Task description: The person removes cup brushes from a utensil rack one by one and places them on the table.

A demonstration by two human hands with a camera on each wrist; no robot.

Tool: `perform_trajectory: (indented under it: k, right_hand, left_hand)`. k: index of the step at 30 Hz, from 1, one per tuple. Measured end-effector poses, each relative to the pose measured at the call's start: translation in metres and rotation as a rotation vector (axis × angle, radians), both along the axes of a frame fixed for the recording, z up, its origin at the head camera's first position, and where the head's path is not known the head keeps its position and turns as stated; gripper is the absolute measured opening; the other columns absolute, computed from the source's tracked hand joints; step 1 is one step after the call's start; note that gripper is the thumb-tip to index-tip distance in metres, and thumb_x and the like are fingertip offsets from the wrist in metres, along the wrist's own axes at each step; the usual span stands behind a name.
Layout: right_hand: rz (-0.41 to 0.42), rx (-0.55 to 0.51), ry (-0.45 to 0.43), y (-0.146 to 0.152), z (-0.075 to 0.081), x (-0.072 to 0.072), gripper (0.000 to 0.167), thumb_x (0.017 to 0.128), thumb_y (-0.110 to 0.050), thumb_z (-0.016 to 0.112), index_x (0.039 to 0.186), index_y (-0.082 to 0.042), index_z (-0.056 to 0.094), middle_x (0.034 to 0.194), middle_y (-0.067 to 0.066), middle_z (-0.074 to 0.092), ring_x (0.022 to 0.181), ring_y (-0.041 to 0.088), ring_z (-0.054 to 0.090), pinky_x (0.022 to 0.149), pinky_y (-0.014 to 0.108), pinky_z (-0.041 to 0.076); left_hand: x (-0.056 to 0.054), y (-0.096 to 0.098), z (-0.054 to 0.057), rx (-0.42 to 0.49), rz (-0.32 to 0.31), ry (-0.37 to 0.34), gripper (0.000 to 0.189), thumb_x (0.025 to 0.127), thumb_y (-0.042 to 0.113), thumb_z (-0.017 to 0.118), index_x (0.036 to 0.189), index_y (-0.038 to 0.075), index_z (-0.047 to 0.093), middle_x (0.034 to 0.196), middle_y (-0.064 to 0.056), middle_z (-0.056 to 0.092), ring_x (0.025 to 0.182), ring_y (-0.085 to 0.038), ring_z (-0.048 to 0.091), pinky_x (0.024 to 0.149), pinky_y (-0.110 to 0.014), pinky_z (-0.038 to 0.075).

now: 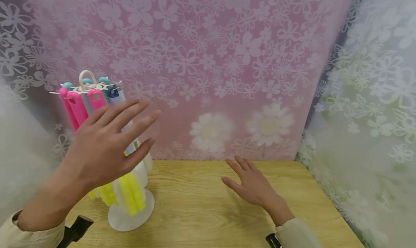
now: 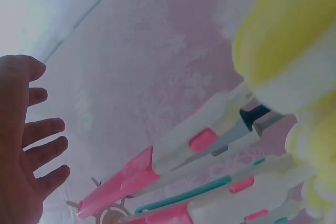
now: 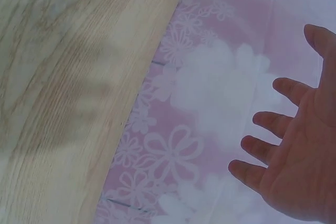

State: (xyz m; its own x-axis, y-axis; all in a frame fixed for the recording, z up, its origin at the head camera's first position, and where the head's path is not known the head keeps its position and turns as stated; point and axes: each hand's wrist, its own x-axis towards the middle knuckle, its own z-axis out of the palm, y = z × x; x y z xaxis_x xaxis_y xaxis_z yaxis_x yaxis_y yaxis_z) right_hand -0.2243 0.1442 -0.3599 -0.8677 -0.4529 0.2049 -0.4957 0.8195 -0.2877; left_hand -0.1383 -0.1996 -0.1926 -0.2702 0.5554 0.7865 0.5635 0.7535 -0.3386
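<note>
A white stand (image 1: pixel 113 221) with a round base is on the left of the table in the head view. Long-handled cleaning brushes hang around it, with pink handles (image 1: pixel 78 108), teal and dark blue ones, and soft yellow and white heads (image 1: pixel 131 193). My left hand (image 1: pixel 107 143) is in front of the stand, fingers extended and holding nothing, and it hides part of the handles. In the left wrist view, a pink handle (image 2: pixel 126 179) lies to the right of the left hand (image 2: pixel 26 145), apart from it. My right hand (image 1: pixel 255 184) hovers over the table with spread fingers, nothing in it.
A wooden table (image 1: pixel 191 204) runs back to a pink floral curtain (image 1: pixel 208 60). Pale floral sheets stand at both sides, the right one (image 1: pixel 373 132) close along the table's edge. A hook (image 1: pixel 87 74) tops the stand.
</note>
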Motion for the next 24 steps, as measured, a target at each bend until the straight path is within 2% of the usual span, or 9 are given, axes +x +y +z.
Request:
perform_trajectory:
  k: [2,7,13,17,24]
  right_hand:
    - [0.007,0.004,-0.005,-0.002,-0.001,-0.001,0.071,0.092,-0.063,0.038,0.150,-0.022,0.032,0.154,0.011,0.024,0.140,0.041,0.019,0.104,0.062,0.025]
    - [0.005,0.000,-0.018,-0.005,-0.002,-0.001,0.072,0.092,-0.064,0.039,0.150,-0.022,0.033,0.155,0.011,0.024,0.139,0.040,0.020,0.103,0.062,0.026]
    - [0.005,-0.001,-0.023,-0.005,-0.005,0.002,0.071,0.093,-0.063,0.039,0.149,-0.021,0.034,0.155,0.010,0.023,0.139,0.040,0.021,0.102,0.062,0.027]
    - [0.000,-0.005,-0.032,-0.003,-0.007,0.004,0.070,0.093,-0.062,0.040,0.149,-0.020,0.035,0.154,0.011,0.025,0.138,0.039,0.023,0.100,0.063,0.030]
    - [-0.011,-0.007,-0.042,-0.001,-0.011,0.006,0.070,0.093,-0.062,0.039,0.148,-0.020,0.037,0.154,0.010,0.025,0.137,0.039,0.026,0.101,0.062,0.030]
  left_hand:
    - [0.001,-0.003,0.006,0.018,-0.003,0.030,0.049,0.097,0.043,0.036,0.127,0.012,0.060,0.127,-0.016,0.058,0.118,-0.036,0.051,0.092,-0.055,0.040]
    - [0.000,-0.014,0.018,0.027,0.034,0.048,0.050,0.095,0.043,0.038,0.127,0.012,0.061,0.128,-0.016,0.057,0.116,-0.039,0.051,0.095,-0.052,0.037]
    - [-0.008,-0.029,0.027,0.117,0.151,0.058,0.059,0.093,0.052,0.033,0.125,0.012,0.062,0.134,-0.015,0.053,0.123,-0.036,0.047,0.100,-0.052,0.034]
    - [-0.012,-0.041,0.030,0.175,0.248,0.001,0.062,0.090,0.053,0.033,0.128,0.012,0.060,0.139,-0.015,0.048,0.129,-0.035,0.041,0.105,-0.052,0.029]
    - [-0.022,-0.056,0.027,0.210,0.352,-0.137,0.054,0.087,0.040,0.053,0.134,0.013,0.056,0.145,-0.018,0.040,0.133,-0.039,0.034,0.107,-0.058,0.025]
